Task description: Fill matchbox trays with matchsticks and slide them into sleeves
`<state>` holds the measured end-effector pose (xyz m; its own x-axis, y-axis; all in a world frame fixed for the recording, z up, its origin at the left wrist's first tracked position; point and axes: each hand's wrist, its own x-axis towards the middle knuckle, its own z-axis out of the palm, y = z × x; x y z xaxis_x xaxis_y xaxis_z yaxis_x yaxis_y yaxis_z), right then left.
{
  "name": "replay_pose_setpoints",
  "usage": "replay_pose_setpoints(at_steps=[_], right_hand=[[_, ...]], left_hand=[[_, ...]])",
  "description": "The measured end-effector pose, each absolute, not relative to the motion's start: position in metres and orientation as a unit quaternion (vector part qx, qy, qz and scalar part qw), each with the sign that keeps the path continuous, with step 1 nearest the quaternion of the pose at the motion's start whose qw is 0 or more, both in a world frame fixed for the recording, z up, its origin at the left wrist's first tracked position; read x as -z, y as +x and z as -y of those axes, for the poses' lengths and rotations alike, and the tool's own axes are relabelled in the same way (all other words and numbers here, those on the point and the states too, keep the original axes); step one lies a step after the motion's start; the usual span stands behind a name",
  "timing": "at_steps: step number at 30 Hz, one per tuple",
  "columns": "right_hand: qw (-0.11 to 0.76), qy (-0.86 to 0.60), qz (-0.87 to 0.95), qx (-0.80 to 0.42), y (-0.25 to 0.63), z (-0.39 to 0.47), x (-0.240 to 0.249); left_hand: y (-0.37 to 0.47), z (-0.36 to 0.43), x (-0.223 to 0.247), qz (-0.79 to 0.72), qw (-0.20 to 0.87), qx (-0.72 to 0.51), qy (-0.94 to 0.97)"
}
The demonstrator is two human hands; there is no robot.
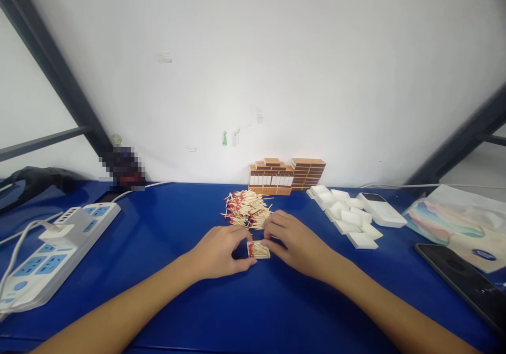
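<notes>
A small white matchbox tray [258,257] filled with red-tipped matches [256,249] lies on the blue table between my hands. My left hand [221,252] grips its left end, with the thumb at the near corner and the fingers at the far one. Over the right end, my right hand [298,244] is closed, its thumb and curled fingers touching the tray and the matches in it. Just beyond my fingers is a loose heap of matches [247,206]. The right fingertips are partly hidden.
Stacked brown matchboxes [308,173] stand against the wall. White empty trays [348,214] are piled at right, near a white device [381,210], a plastic packet [446,222] and a black phone [462,277]. At left are a power strip [51,264] and cables.
</notes>
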<state>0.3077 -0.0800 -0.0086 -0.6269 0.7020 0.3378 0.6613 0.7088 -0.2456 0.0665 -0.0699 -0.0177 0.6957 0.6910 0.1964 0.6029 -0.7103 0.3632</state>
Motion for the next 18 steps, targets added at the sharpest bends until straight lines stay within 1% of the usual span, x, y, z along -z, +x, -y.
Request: replay_pose_setpoints(at_steps=[3,8,12,14,18], right_hand=[[0.184,-0.428,0.884,-0.039,0.316,0.076,0.003],[0.119,-0.476,0.867,-0.087,0.325,0.070,0.008],[0.089,-0.488,0.866,-0.064,0.325,0.068,0.014],[0.090,-0.491,0.865,-0.050,0.324,0.069,0.012],[0.145,-0.460,0.872,-0.078,0.314,0.078,0.006]], left_hand=[[0.066,0.071,0.018,-0.357,0.136,-0.163,0.910],[0.066,0.071,0.017,-0.358,0.134,-0.168,0.909],[0.065,0.071,0.018,-0.358,0.128,-0.163,0.910],[0.065,0.070,0.018,-0.364,0.121,-0.161,0.909],[0.066,0.070,0.020,-0.368,0.120,-0.156,0.909]])
